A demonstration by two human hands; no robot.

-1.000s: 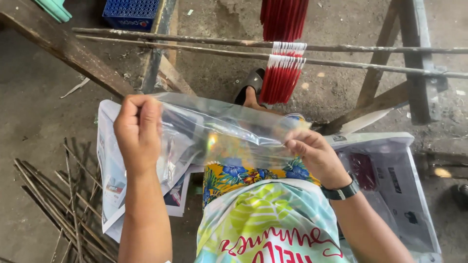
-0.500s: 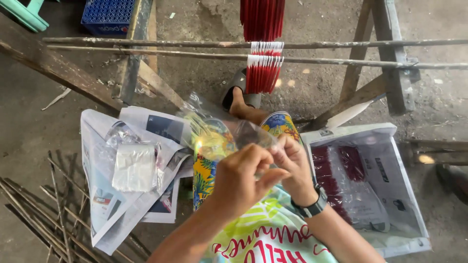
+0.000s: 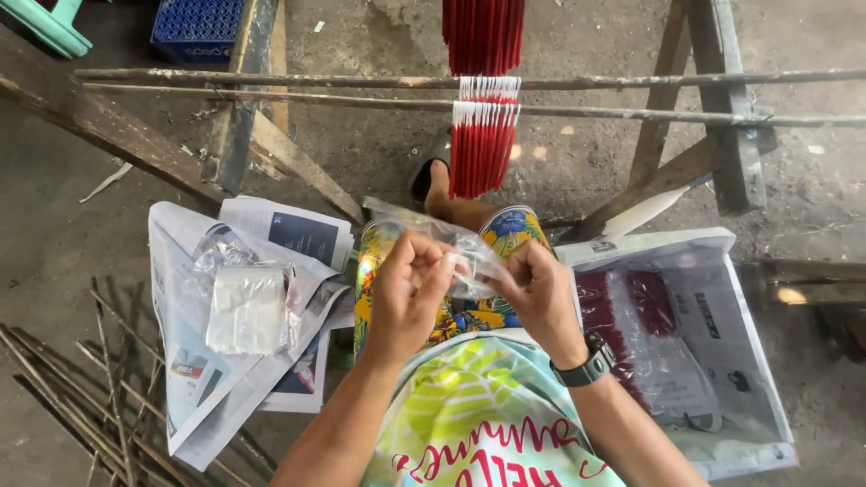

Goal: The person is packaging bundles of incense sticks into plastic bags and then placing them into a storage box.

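Both my hands are together over my lap, pinching a clear plastic bag (image 3: 469, 261) between them. My left hand (image 3: 406, 289) grips its left side with the fingertips. My right hand (image 3: 538, 293), with a dark watch on the wrist, holds the right side. The bag is crumpled and stretches back toward my knees. A bundle of red sticks (image 3: 484, 135) hangs over two horizontal rods (image 3: 271, 90) straight ahead of me.
A stack of clear bags (image 3: 245, 308) lies on spread newspapers (image 3: 180, 361) to my left. To my right a white sack (image 3: 722, 361) holds packed red bundles (image 3: 631, 316). Thin dark sticks (image 3: 72, 397) lie at lower left. A wooden trestle (image 3: 713, 135) and a blue crate (image 3: 194, 27) stand beyond.
A second ago my hands held the bag spread wide apart. My left hand has come in to meet the right, and the bag is now bunched between the fingertips.
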